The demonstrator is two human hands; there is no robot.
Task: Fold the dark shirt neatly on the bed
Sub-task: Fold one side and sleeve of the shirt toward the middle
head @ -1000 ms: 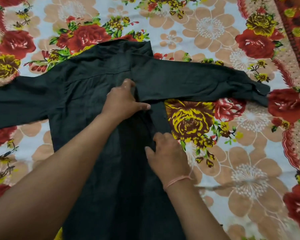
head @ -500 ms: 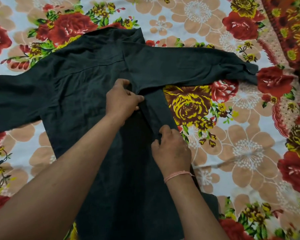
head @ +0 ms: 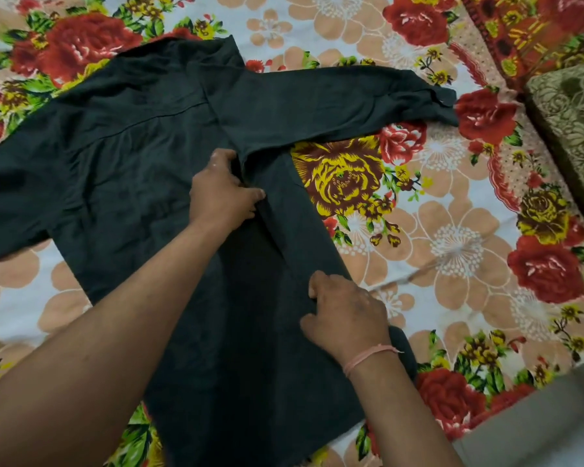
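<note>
Bed surface: one printed fabric bedsheet (head: 452, 247) with large red roses, yellow-and-maroon blooms, peach daisies and green leaves on a pale ground. It has a darker patterned border along the far right.

One dark long-sleeved woven shirt (head: 132, 156), matte and finely creased, lies spread back-up across the left and centre of the sheet. Its collar (head: 196, 48) is at the far end and its hem at the near end. A curved yoke seam crosses the upper back.

Two sleeves are visible. The right sleeve (head: 334, 96) lies straight out to the right and ends in a crumpled cuff. The left sleeve (head: 7, 197) runs out of view at the left edge. The shirt's right side panel is turned inward over the body, giving one long, straight, slanting folded edge from underarm to hem.

Two bare hands rest on this fold:
- **Left hand** (head: 223, 193): at the far end, just below the right sleeve's underarm. The fingers are curled down into the cloth and grip it, and the thumb is stretched rightward on the folded panel.
- **Right hand** (head: 348, 315): nearer along the same edge, with bent fingers and thumb pinching the fabric.

One thin pink thread bracelet (head: 368, 357) circles the right wrist.

One olive-brown brocade-textured cushion or cover (head: 573, 109) lies at the far right. One plain grey strip (head: 536, 426) borders the near right corner.
</note>
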